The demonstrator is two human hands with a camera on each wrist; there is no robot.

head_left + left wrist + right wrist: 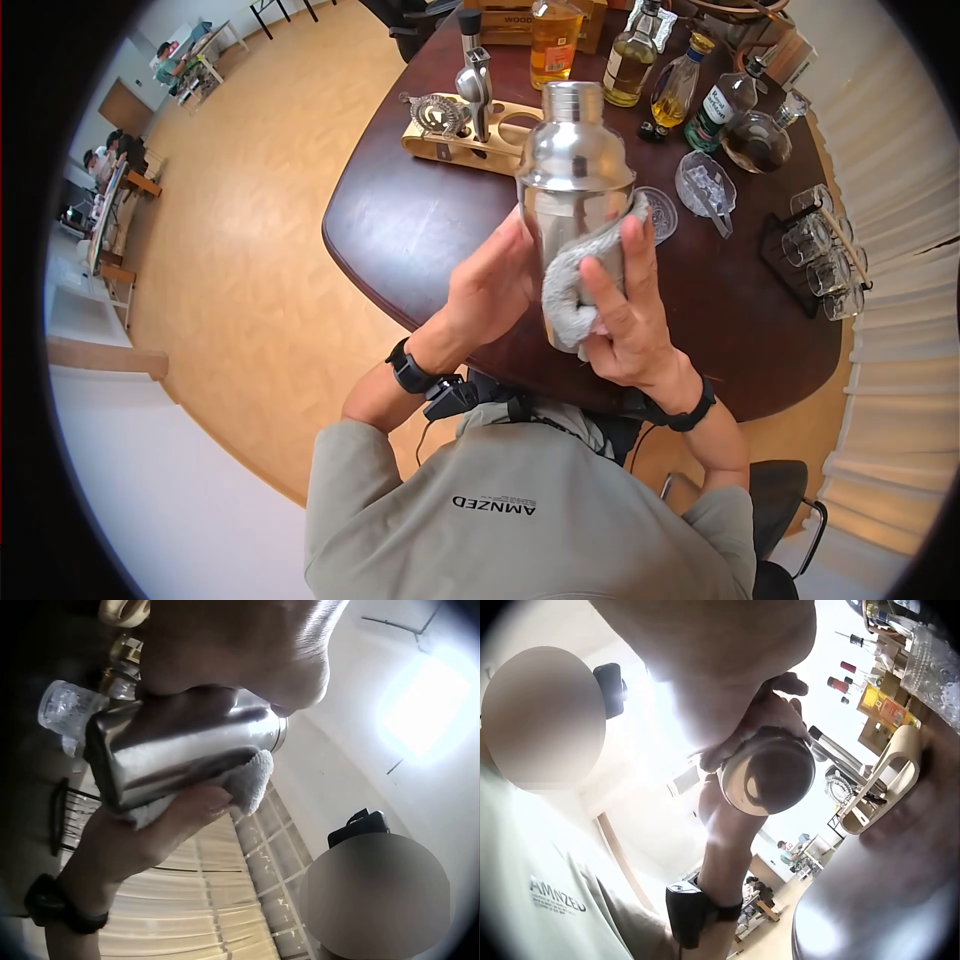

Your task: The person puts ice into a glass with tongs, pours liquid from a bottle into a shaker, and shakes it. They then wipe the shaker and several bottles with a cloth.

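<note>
A steel cocktail shaker (575,155), cap on top, is held above the near edge of the table. My left hand (492,283) grips its body from the left side, with the fingers mostly hidden behind it in the head view. On the other side my right hand (632,325) holds a grey cloth (575,300) against the shaker's lower body. In the left wrist view the right thumb presses the cloth (253,784) along the steel. The shaker's round base (769,776) faces the camera in the right wrist view.
A wooden bar-tool stand (430,145) with a strainer and other tools is behind the shaker on the dark table (400,215). Several liquor bottles (630,60) line the back. An ice bowl with tongs (705,185) and a rack of glasses (825,255) stand to the right.
</note>
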